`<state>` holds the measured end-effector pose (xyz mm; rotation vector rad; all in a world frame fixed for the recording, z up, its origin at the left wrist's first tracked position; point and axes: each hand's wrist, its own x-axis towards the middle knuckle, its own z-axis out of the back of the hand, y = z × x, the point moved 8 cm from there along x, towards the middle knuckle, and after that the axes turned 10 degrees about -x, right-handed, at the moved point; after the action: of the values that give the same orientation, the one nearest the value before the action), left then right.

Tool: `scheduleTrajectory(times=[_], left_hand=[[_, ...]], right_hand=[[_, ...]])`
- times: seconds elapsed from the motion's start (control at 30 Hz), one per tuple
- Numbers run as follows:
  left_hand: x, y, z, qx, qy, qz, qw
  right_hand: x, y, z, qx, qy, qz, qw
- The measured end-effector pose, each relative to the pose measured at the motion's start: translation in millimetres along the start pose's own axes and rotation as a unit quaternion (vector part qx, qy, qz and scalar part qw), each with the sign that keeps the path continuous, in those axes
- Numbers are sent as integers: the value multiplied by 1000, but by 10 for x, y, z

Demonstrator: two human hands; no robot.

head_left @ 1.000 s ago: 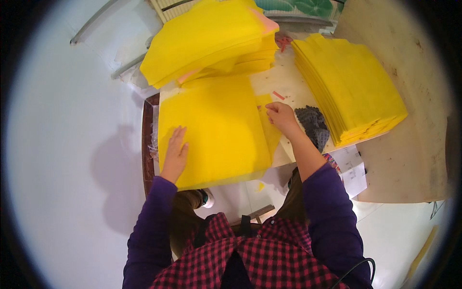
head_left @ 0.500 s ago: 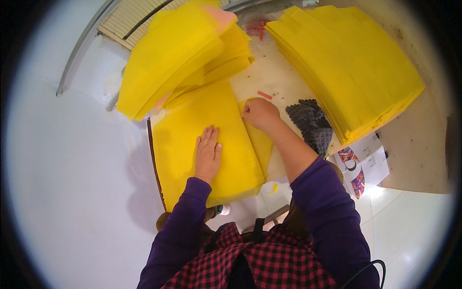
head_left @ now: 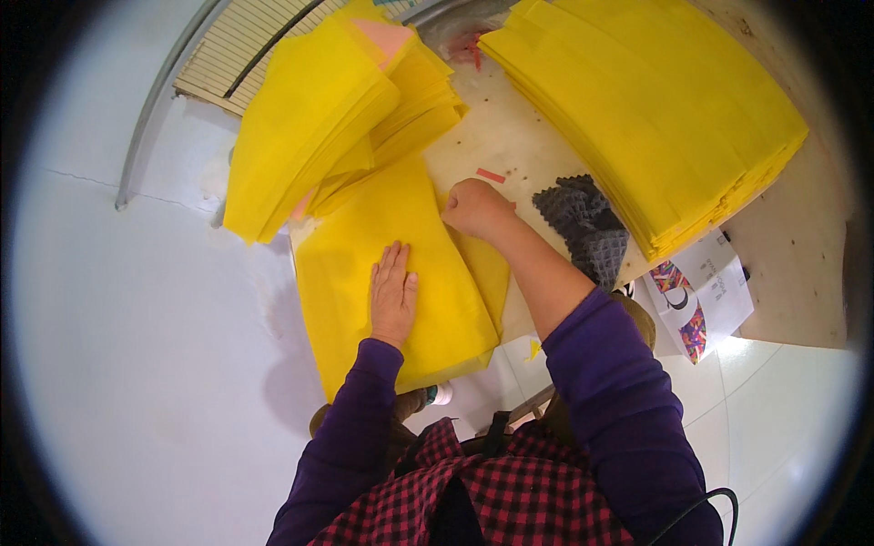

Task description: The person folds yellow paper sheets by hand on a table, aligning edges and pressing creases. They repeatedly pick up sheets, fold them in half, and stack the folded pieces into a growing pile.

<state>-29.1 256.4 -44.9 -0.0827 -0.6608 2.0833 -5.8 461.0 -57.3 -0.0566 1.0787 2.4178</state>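
Fingers of L hand (head_left: 392, 296) straight, close tog., thumb a bit apart; palm flat on yellow cloth (head_left: 446, 314), nothing gripped. R hand (head_left: 478, 207) curled in at cloth's R edge, tips tucked under; can't tell if pinching or just pressing. Cloth lies at table front, between wearer & piles, near edge drooping a little. Narrow yellow flap (head_left: 490, 266) shows along R side, below R wrist: fold or separate pc., unclear.

Next out: crumpled grey rag (head_left: 583, 223) R of R forearm; red strip (head_left: 491, 176) on bare tabletop (head_left: 492, 136) just past R hand. Farther: L pile (head_left: 309, 118), yellow, uneven, w/ pink pc. (head_left: 382, 38) near top; R pile (head_left: 655, 109), yellow, neater, taller-looking.

Progress (my read): mid-job, one pc. being worked, plenty of cloth in both piles. Which pile is done & which waiting, can't say.

Hard to see: R fingertips; no. of layers under L palm; top of R pile cut off by frame; red bits (head_left: 472, 50) at back blurred.
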Motion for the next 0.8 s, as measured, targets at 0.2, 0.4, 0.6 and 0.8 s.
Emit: scheduleTrajectory(times=[0.2, 0.4, 0.6, 0.8], left_hand=[[-3, 0, 9, -11, -2, -2, 1000], [1, 12, 1, -16, -6, -4, 1000], [-1, 33, -8, -18, -3, -2, 1000], [20, -60, 116, -88, -47, -27, 995]], right_hand=[[-8, 19, -16, 33, 30, -10, 999], [-19, 41, 4, 41, 24, 16, 999], [15, -22, -52, 24, 19, 7, 1000], [18, -91, -100, 81, 30, -16, 996]])
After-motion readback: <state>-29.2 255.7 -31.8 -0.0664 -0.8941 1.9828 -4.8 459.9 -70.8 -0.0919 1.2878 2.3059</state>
